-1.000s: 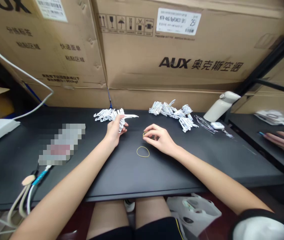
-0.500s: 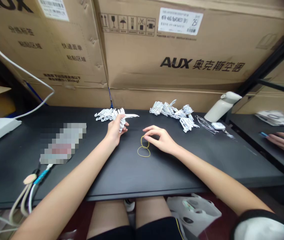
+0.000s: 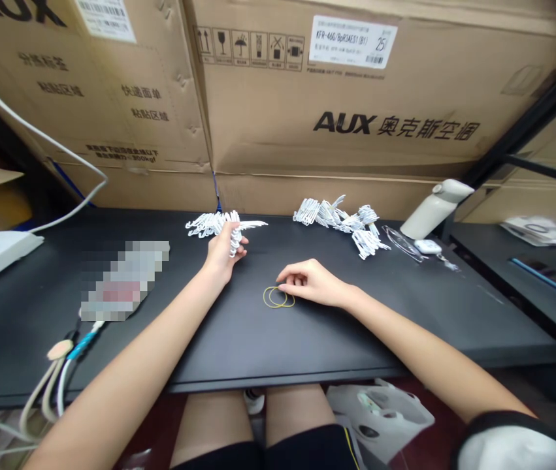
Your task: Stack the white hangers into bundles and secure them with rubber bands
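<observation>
The left hand (image 3: 222, 251) is gripping a bundle of white plastic clips (image 3: 232, 236), its fingers curled tight around the near end while the far end is sticking out past the thumb. That bundle's long axis is running roughly left to right along the back of the black surface (image 3: 238, 339), its free tip pointing right toward the second heap of white clips (image 3: 343, 222); more loose clips (image 3: 204, 225) are lying just to the left of the hand. The right hand (image 3: 314, 282) is resting palm down, its fingers drawn together with the tips pressing on two overlapping yellow rubber bands (image 3: 278, 297), which are lying flat just ahead of the knuckles, between the two hands. The likeliest trouble, as I judge it, is that the thin bands are lying flush on the smooth top and may be slipping from under the fingertips, or both may be coming up together. The bundle may also be fanning apart or shedding clips if the one-handed grip is loosening, since nothing is binding it yet.
</observation>
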The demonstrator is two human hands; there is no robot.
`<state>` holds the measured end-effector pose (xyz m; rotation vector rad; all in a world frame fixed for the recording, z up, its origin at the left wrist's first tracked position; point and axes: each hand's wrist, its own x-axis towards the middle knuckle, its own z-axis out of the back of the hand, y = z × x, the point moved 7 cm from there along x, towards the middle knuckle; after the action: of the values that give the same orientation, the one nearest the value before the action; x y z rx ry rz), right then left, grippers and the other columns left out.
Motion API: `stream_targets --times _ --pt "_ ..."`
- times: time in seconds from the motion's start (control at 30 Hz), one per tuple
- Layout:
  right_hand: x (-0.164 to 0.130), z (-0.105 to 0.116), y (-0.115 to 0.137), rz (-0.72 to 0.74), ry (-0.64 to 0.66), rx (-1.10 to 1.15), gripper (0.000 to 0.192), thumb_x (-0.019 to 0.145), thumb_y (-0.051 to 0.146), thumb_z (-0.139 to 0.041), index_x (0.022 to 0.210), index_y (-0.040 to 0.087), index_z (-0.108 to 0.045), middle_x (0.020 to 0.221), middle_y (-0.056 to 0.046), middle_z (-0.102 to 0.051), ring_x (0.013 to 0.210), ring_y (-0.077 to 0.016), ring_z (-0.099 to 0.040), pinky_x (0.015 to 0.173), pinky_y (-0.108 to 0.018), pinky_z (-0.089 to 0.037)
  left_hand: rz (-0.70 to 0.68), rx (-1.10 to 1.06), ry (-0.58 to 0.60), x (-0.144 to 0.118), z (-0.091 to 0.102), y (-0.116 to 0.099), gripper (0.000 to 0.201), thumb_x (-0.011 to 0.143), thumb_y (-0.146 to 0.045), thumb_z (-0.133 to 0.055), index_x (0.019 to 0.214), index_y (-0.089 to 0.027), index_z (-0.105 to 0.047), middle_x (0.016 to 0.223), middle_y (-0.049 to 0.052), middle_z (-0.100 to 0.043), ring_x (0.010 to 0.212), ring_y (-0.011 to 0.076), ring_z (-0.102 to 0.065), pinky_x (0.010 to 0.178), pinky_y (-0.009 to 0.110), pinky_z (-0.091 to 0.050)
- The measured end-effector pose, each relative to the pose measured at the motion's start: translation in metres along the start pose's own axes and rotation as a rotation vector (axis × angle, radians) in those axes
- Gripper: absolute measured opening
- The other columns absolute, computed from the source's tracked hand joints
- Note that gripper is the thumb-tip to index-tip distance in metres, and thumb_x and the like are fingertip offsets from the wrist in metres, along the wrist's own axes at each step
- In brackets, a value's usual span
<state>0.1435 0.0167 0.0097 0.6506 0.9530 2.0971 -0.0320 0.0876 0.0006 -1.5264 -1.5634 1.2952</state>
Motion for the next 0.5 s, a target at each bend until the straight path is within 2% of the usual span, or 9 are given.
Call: stream_targets --times 0.13,0.23,0.33,0.4,0.47,0.5 --pt "0.000 0.004 -0.002 -0.013 -0.065 -0.043 0.019 0.083 0.031 -0.058 0.087 0.014 -0.065 0.063 0.001 -0.058 0.050 -0.0069 -0.047 0.051 -0.019 -0.038 -0.003 -0.001 0.008 0.000 0.000 0.001 0.021 0.066 -0.034 -0.063 0.069 -0.015 -0.055 0.052 -0.003 -0.057 0.037 0.0047 -0.041 0.044 0.018 -0.043" --pt "0.000 0.010 -0.005 -0.050 -0.181 -0.021 0.023 0.085 0.037 -0.056 0.079 0.015 -0.061 0.060 0.002 -0.055 0.049 -0.0077 -0.046 0.050 -0.020 -0.038 -0.041 0.058 0.056 0.000 -0.004 0.001 0.023 0.066 -0.035 -0.063 0.073 -0.014 -0.058 0.052 -0.002 -0.058 0.038 0.0052 -0.042 0.044 0.019 -0.043" --pt "-0.003 0.025 -0.012 -0.127 -0.404 0.036 0.032 0.088 0.045 -0.048 0.074 0.017 -0.054 0.061 0.001 -0.054 0.049 -0.0089 -0.048 0.049 -0.022 -0.040 -0.121 0.178 0.246 -0.004 -0.018 0.001 0.033 0.066 -0.033 -0.064 0.090 -0.011 -0.063 0.051 -0.002 -0.058 0.040 0.0066 -0.045 0.044 0.018 -0.041" --pt "-0.007 0.037 -0.014 -0.147 -0.560 0.017 0.033 0.089 0.048 -0.044 0.078 0.018 -0.052 0.069 -0.001 -0.058 0.054 -0.0107 -0.052 0.050 -0.022 -0.042 -0.128 0.231 0.389 -0.009 -0.028 0.005 0.040 0.067 -0.034 -0.063 0.098 -0.009 -0.063 0.050 -0.001 -0.059 0.040 0.0076 -0.046 0.043 0.019 -0.040" --pt "-0.008 0.046 -0.008 -0.102 -0.644 -0.059 0.028 0.087 0.046 -0.049 0.086 0.018 -0.053 0.085 -0.005 -0.062 0.065 -0.0137 -0.057 0.054 -0.024 -0.046 -0.140 0.266 0.479 -0.014 -0.034 0.008 0.040 0.068 -0.033 -0.063 0.098 -0.007 -0.064 0.051 -0.001 -0.059 0.041 0.0085 -0.048 0.043 0.020 -0.040" --pt "-0.005 0.047 -0.003 -0.059 -0.633 -0.112 0.026 0.085 0.044 -0.053 0.092 0.018 -0.054 0.093 -0.007 -0.062 0.072 -0.0154 -0.059 0.058 -0.026 -0.048 -0.143 0.282 0.516 -0.016 -0.036 0.009 0.040 0.068 -0.033 -0.063 0.099 -0.007 -0.064 0.052 0.000 -0.060 0.043 0.0090 -0.049 0.044 0.021 -0.041"
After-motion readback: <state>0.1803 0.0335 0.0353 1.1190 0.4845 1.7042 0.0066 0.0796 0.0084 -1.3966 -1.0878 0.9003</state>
